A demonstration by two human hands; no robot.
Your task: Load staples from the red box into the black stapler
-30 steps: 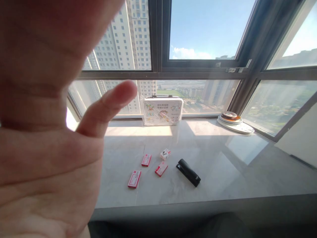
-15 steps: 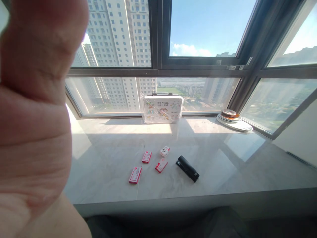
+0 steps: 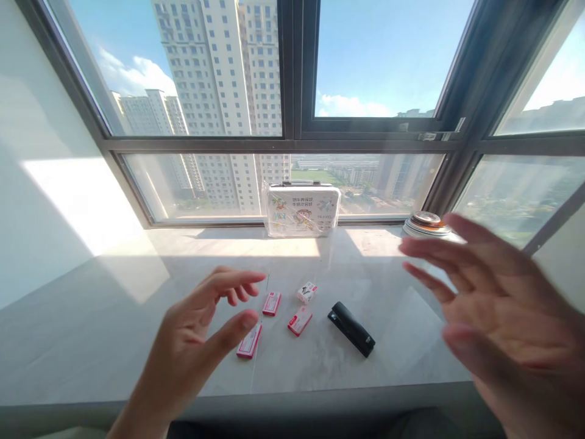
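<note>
The lens, covered a second ago by a palm held close against it, is now cleared, and both hands are seen lowered over the surface [image 3: 114, 329]: the left hand [image 3: 192, 341] is held loosely spread and empty, the right hand [image 3: 498, 305] is blurred, spread wide and empty too. Just beyond the left fingertips three red staple boxes [image 3: 249, 341] and a small white box [image 3: 306, 292] are lying, with the black stapler [image 3: 351, 320] between the two hands, untouched. Farther off, a printed tin case [image 3: 303, 211] is propped against the window, and stacked plates [image 3: 426, 224] are partly hidden behind the right hand.
</note>
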